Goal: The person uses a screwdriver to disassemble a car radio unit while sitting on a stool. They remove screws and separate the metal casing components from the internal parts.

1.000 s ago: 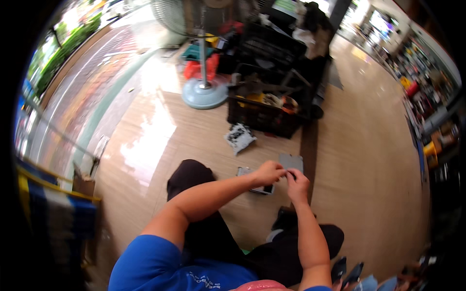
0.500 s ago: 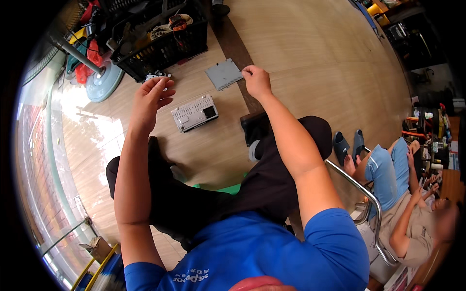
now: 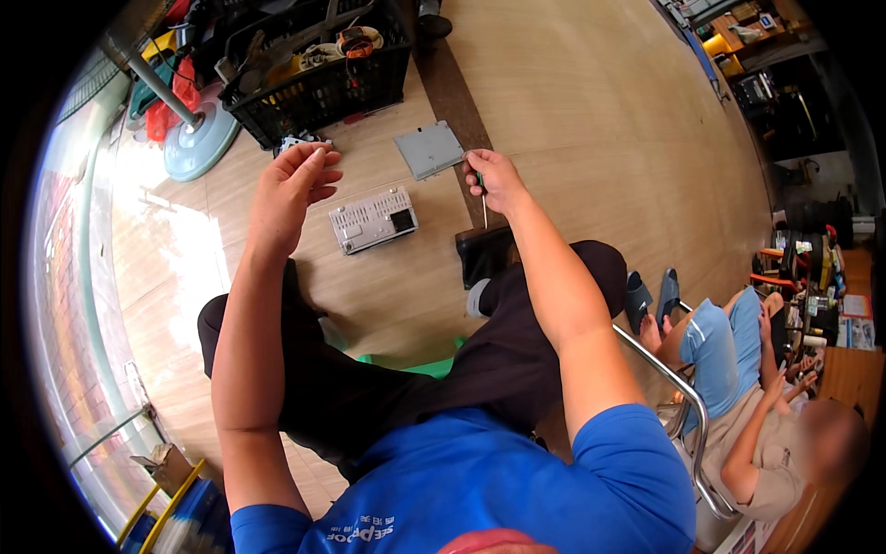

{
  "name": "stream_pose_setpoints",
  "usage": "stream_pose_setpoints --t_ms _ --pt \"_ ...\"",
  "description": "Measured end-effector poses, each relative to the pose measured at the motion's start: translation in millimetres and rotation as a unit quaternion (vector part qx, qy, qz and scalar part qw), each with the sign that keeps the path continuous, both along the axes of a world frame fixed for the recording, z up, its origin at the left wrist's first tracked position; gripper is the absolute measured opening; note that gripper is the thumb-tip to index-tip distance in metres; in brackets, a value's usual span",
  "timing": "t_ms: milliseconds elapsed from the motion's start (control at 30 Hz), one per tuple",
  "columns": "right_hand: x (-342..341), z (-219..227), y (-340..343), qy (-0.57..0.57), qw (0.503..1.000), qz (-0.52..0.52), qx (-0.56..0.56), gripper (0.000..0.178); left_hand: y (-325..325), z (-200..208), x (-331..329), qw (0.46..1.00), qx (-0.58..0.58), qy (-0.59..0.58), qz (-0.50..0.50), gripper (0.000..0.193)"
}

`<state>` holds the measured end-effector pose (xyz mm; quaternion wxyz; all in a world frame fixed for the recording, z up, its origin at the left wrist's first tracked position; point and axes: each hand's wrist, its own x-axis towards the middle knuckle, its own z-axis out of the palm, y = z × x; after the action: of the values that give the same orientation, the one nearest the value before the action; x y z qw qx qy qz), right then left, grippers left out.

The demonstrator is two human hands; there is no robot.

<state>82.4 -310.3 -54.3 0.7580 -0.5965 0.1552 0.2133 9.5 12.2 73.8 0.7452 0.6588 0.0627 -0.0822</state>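
A silver metal box-shaped unit point(image 3: 369, 220) with slots and a dark square opening sits on the floor between my hands. Beyond it lies a flat grey metal panel point(image 3: 428, 150). My right hand point(image 3: 498, 179) is closed around a screwdriver point(image 3: 484, 210) with a bit of green at its handle; the thin shaft points toward me, beside the panel's near right corner. To the left of the unit hovers my left hand point(image 3: 293, 189), thumb and forefinger pinched together, the other fingers loosely curled. Whatever is in that pinch, if anything, is too small to make out.
A black plastic crate point(image 3: 323, 97) of tools stands at the far left, with small metallic parts point(image 3: 293, 141) beside it. Left of that is a fan's round base point(image 3: 201, 148). A person point(image 3: 752, 415) sits at the right near a chrome chair frame point(image 3: 688, 392).
My right hand has come slightly nearer and turned, so the screwdriver shaft now shows. My left hand keeps its pinch. The view has shifted a little.
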Motion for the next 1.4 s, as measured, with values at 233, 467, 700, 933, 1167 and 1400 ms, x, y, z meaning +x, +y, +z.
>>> stream_pose_setpoints --t_ms 233,467,700,933,1167,1400 --pt "5.5 -12.4 -3.7 0.011 0.999 0.024 0.021 0.011 4.2 3.5 -4.1 1.0 -0.013 0.009 0.011 0.028" --pt "28.9 -81.8 -24.9 0.064 0.986 -0.001 -0.153 0.011 8.6 8.1 -14.3 0.999 -0.014 0.02 0.027 0.029" --pt "51.7 -202.6 -29.5 0.075 0.956 0.015 -0.282 0.013 7.1 -4.6 -7.8 0.998 0.052 0.038 0.02 0.028" --pt "98.0 -279.0 -5.8 -0.164 0.786 0.166 -0.573 0.019 8.5 -17.2 3.1 0.993 0.06 0.099 -0.006 0.025" --pt "136.2 -276.5 23.0 -0.186 0.722 0.267 -0.611 0.016 18.0 -20.5 8.9 0.987 0.078 0.141 -0.006 0.025" --pt "133.0 -248.1 13.2 -0.142 0.772 0.209 -0.584 0.017 19.2 -15.9 5.5 0.989 0.102 0.109 -0.02 0.024"
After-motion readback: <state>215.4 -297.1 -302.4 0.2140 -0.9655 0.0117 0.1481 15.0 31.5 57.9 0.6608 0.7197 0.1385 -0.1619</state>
